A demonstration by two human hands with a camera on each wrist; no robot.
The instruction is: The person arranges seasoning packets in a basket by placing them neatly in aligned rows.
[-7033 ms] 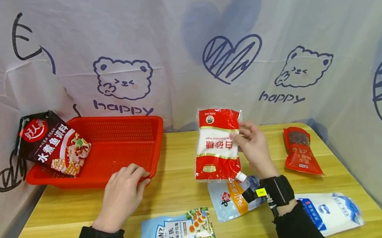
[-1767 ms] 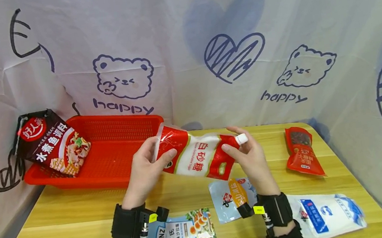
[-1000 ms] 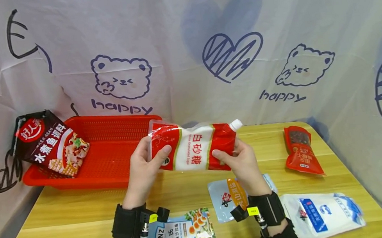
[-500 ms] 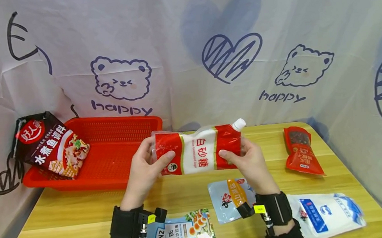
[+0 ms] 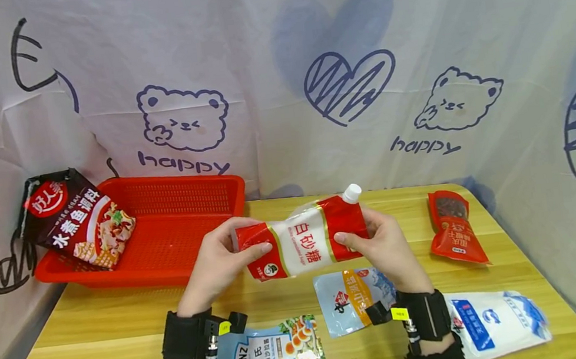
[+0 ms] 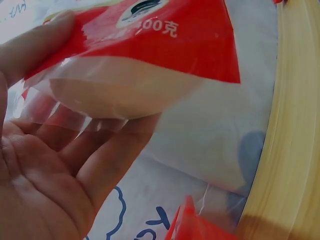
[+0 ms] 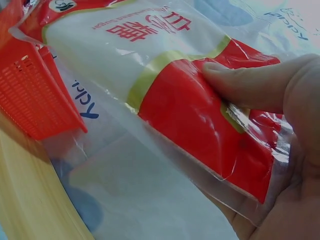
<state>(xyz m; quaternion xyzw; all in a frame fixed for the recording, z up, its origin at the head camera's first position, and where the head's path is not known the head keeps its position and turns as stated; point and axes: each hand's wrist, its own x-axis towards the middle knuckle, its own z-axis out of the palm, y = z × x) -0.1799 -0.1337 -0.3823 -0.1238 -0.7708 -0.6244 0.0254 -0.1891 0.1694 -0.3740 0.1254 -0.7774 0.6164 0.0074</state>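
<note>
A red and white bag of white granulated sugar (image 5: pixel 303 242) with a white screw cap is held up above the table by both hands. My left hand (image 5: pixel 221 262) pinches its left end, thumb on the printed front and fingers behind the clear edge, as the left wrist view shows. At the capped end, my right hand (image 5: pixel 387 245) grips the bag with the thumb (image 7: pixel 245 85) pressed on the red front. The bag lies sideways, its capped end tilted slightly up. Under it on the table is a blue and orange salt packet (image 5: pixel 352 299), partly behind the right wrist.
At the left stands a red plastic basket (image 5: pixel 177 233) with a black and red fish seasoning bag (image 5: pixel 81 218) leaning in it. A Heinz salad dressing pouch (image 5: pixel 273 356) lies in front, a white and blue bag (image 5: pixel 498 321) and a red packet (image 5: pixel 456 228) at the right.
Seven seconds ago only the right hand held the sugar bag, while the left touched the basket rim. Both hands now hold it; over the last half second its left end has dropped and tilted.
</note>
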